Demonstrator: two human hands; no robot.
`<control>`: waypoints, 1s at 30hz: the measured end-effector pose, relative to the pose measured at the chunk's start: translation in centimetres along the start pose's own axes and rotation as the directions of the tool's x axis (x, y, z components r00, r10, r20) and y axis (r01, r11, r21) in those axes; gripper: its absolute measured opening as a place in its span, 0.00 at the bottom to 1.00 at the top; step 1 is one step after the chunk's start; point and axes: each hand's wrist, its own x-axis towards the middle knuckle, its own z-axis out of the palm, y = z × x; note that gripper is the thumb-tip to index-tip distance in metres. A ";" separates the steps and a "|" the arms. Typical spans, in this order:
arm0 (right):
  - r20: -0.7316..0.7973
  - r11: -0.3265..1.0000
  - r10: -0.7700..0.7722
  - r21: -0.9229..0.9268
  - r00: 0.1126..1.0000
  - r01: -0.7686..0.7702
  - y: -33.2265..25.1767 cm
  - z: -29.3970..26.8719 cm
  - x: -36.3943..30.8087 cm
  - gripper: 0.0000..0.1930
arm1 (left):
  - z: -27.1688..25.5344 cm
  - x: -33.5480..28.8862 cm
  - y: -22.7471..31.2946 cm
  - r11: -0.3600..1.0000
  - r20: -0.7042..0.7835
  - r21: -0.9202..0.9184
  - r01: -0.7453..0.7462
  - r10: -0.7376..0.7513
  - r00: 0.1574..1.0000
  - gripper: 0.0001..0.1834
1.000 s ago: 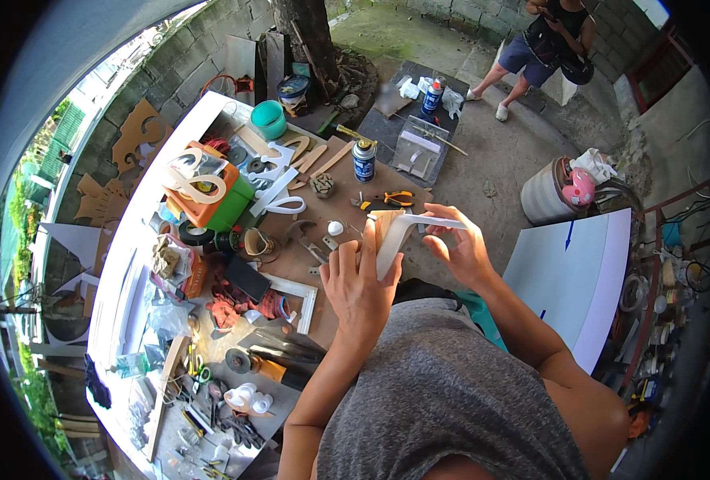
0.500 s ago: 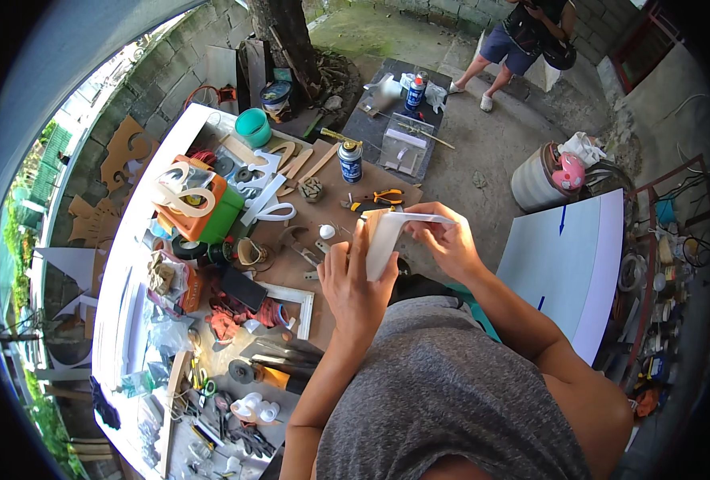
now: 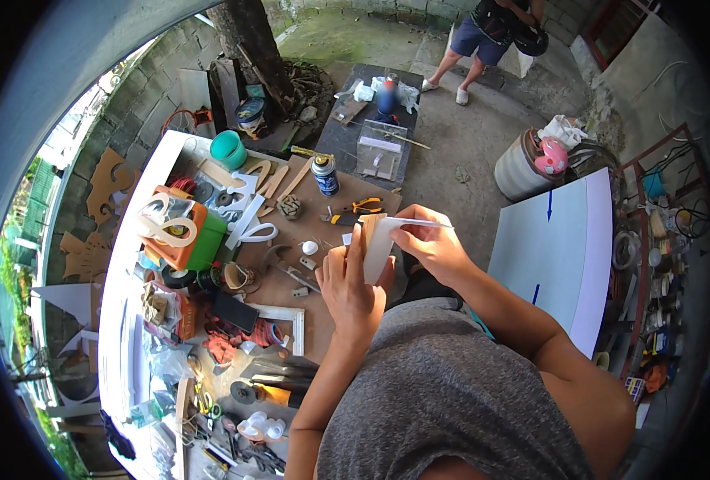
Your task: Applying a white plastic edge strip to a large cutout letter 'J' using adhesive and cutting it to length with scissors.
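In front of my body, my left hand [image 3: 345, 294] grips a small light-brown wooden block [image 3: 368, 232] with its fingers wrapped round the left side. A white strip [image 3: 380, 254] lies along the block's face and bends off at the top toward the right. My right hand [image 3: 428, 250] pinches the bent end of that strip between thumb and fingers. What the strip is made of, I cannot tell. Just beyond my hands, orange-handled pliers [image 3: 368, 206] rest on the brown tabletop, beside a blue spray can [image 3: 324, 178].
The cluttered workbench on my left holds a hammer [image 3: 284, 266], a white L-shaped frame piece [image 3: 299, 324], an orange-green box [image 3: 203, 240] and a teal tub [image 3: 228, 150]. A large pale panel [image 3: 555, 256] leans at my right. Another person [image 3: 491, 40] stands at the far side.
The view has shifted, so the bench appears slightly lower and further left. My right hand has drawn in closer to the block, and the strip's bent end now appears edge-on.
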 end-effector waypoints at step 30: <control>0.132 0.992 -0.001 -0.124 0.991 0.017 -1.2 -21.3 13.1 0.08 | 14.7 10.7 8.8 0.714 0.251 -0.489 0.501 -0.435 0.865 0.18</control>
